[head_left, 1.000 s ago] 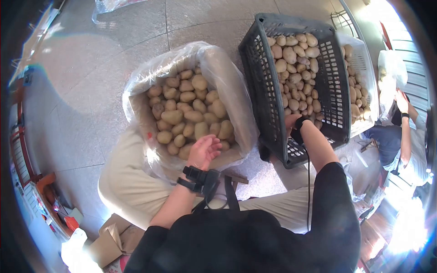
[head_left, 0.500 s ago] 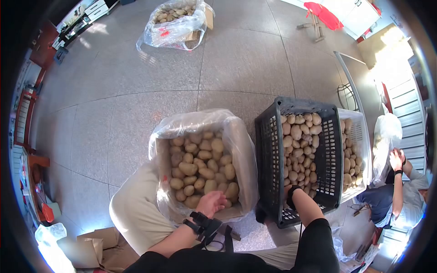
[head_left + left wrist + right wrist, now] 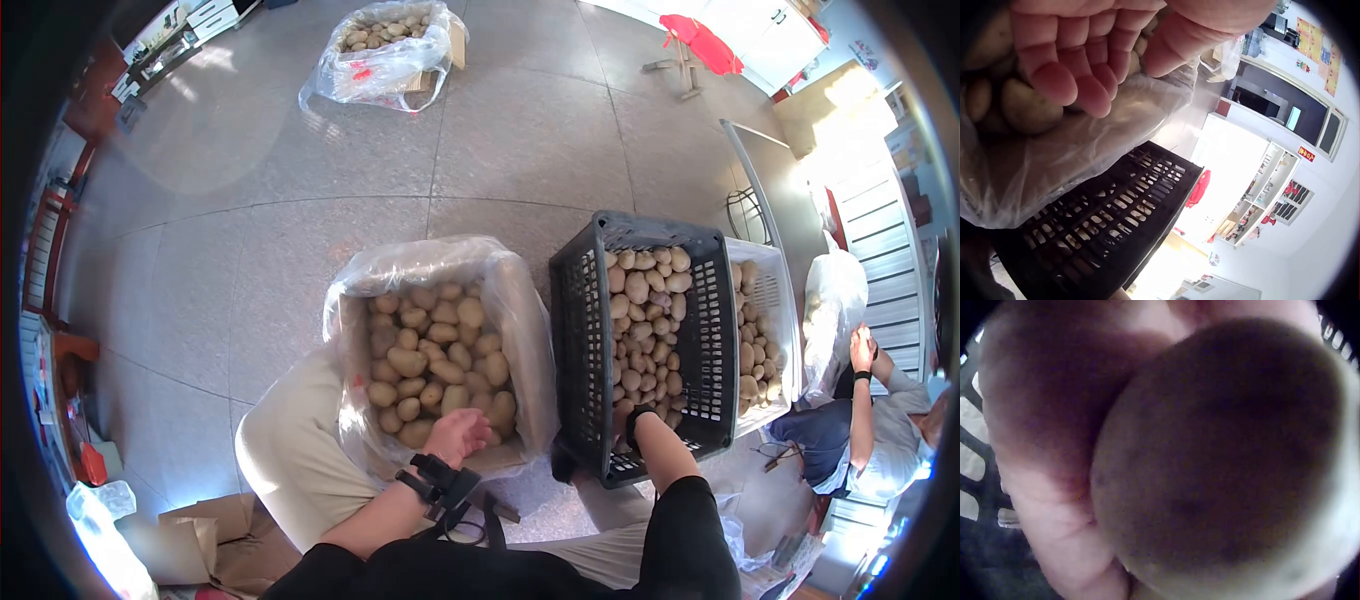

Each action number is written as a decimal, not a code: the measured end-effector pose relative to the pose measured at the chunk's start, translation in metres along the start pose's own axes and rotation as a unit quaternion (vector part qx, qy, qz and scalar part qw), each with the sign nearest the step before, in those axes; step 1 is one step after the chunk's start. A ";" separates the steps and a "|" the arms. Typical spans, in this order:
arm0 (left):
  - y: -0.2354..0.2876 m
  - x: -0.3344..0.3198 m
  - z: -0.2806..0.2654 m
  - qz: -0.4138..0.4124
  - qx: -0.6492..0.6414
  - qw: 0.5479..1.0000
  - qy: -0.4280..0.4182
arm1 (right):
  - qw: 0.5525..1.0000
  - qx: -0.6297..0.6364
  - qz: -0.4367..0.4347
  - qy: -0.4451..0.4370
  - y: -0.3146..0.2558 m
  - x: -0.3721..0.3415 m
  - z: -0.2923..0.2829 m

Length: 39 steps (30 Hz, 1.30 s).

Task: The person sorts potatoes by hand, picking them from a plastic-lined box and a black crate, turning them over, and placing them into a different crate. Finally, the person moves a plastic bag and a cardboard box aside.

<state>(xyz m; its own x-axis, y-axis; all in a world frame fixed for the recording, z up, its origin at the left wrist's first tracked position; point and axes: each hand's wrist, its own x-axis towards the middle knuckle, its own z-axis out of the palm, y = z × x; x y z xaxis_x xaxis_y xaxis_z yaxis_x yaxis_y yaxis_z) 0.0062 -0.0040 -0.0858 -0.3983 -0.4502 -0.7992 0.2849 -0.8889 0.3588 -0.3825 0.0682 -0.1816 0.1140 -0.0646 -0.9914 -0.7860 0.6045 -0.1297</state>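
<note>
My left hand (image 3: 460, 436) hovers over the near edge of a plastic-lined cardboard box (image 3: 527, 345) filled with potatoes (image 3: 432, 362). Its fingers are loosely curled and nothing lies in them; the left wrist view shows the bare palm side above several potatoes (image 3: 1030, 107). To the right, my right hand (image 3: 623, 418) reaches into the near end of a black slatted crate (image 3: 706, 385) of smaller potatoes (image 3: 648, 325). In the right wrist view it holds one potato (image 3: 1229, 469) close to the camera, fingers and thumb around it.
A white basket (image 3: 778, 290) of potatoes stands right behind the crate. Beyond it another person (image 3: 862, 425) sits handling a clear bag (image 3: 836, 300). Farther off on the floor is another bag-lined box (image 3: 385, 70) of potatoes. Folded cardboard (image 3: 215, 545) lies at lower left.
The head view has tilted up, bringing the far floor and second bag-lined box into sight. My left hand stays over the near box; my right hand remains down in the crate.
</note>
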 end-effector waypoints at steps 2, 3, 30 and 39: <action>0.001 0.001 0.001 0.004 -0.001 1.000 -0.002 | 1.000 0.002 -0.003 0.015 0.006 -0.002 0.003; 0.001 0.000 0.003 0.005 -0.001 1.000 -0.002 | 1.000 0.004 -0.007 0.025 0.008 -0.003 0.004; -0.012 -0.038 -0.028 -0.074 0.037 0.988 -0.133 | 0.628 0.673 -0.339 0.197 -0.198 -0.135 0.168; -0.019 -0.067 -0.013 -0.073 0.015 0.952 -0.298 | 0.560 0.622 -0.471 0.280 -0.245 -0.152 0.186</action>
<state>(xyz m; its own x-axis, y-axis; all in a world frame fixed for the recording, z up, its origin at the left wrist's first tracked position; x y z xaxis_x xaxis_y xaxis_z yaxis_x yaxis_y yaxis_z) 0.0390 0.0445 -0.0453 -0.8582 -0.2811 -0.4294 0.1663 -0.9438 0.2856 -0.0940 0.0775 0.0047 -0.3600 -0.8476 -0.3899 0.5330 0.1562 -0.8316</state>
